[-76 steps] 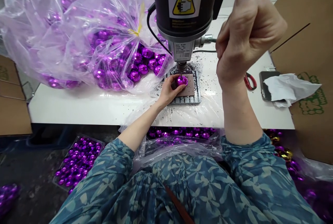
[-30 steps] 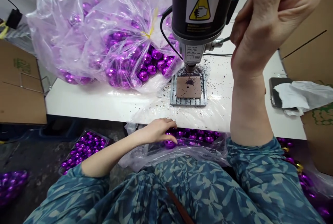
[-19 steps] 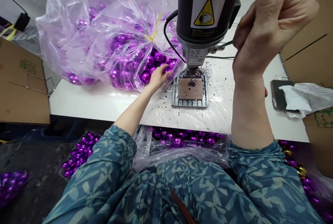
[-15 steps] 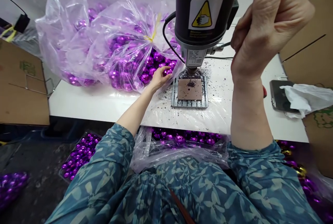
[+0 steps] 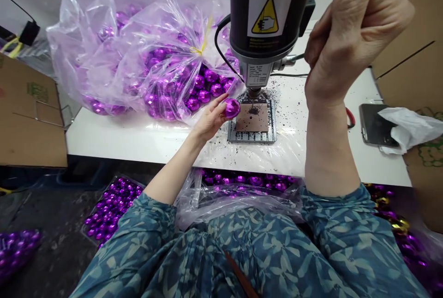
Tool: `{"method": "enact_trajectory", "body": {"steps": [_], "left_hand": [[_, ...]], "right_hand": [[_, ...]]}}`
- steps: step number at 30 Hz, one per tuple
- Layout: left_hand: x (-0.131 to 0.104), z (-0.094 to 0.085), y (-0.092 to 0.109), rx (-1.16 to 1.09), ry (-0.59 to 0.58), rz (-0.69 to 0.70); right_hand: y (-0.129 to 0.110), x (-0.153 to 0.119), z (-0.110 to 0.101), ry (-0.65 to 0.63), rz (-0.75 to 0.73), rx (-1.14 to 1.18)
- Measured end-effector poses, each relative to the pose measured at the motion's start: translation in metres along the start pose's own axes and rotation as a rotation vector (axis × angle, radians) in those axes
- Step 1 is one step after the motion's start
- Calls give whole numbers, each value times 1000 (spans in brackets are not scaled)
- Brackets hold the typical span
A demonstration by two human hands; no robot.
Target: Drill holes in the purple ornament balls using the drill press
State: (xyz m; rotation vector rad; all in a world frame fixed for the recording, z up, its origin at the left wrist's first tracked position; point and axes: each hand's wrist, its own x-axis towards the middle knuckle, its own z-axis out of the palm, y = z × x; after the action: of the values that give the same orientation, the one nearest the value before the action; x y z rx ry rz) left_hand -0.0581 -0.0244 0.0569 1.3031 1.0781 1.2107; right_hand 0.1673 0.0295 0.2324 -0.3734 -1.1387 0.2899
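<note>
A shiny purple faceted ball (image 5: 231, 108) is pinched in the fingers of my left hand (image 5: 211, 120), just left of the drill press's base. My right hand (image 5: 356, 35) is raised and closed around the end of the feed lever (image 5: 298, 57) on the drill press (image 5: 272, 16). Below the chuck (image 5: 254, 92), a brown square board (image 5: 252, 122) with a small dark hole lies on the slotted metal base (image 5: 252, 139), with dark shavings heaped on it. Behind my left hand, a clear plastic bag (image 5: 138, 58) tied with yellow holds many more purple balls (image 5: 204, 96).
Shavings are scattered over the white table (image 5: 166, 143). A dark phone (image 5: 375, 125) and crumpled tissue (image 5: 413, 122) lie at the right. Cardboard boxes (image 5: 31, 113) flank the table. Purple balls fill an open container (image 5: 256, 181) below the table edge and a floor tray (image 5: 112, 208).
My left hand has drawn back from the bag's opening toward me, bringing a purple ball out beside the base. My right hand stays closed on the lever.
</note>
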Motion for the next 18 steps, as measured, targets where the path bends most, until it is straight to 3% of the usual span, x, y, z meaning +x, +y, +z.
{"method": "enact_trajectory", "body": {"steps": [4, 9, 18], "left_hand": [[6, 19, -24, 17, 57, -11], [22, 29, -43, 56, 63, 27], [32, 46, -41, 297, 46, 122]], "right_hand": [[-2, -2, 0, -12, -17, -1], [0, -3, 0, 4, -24, -77], [-5, -6, 1, 11, -4, -80]]}}
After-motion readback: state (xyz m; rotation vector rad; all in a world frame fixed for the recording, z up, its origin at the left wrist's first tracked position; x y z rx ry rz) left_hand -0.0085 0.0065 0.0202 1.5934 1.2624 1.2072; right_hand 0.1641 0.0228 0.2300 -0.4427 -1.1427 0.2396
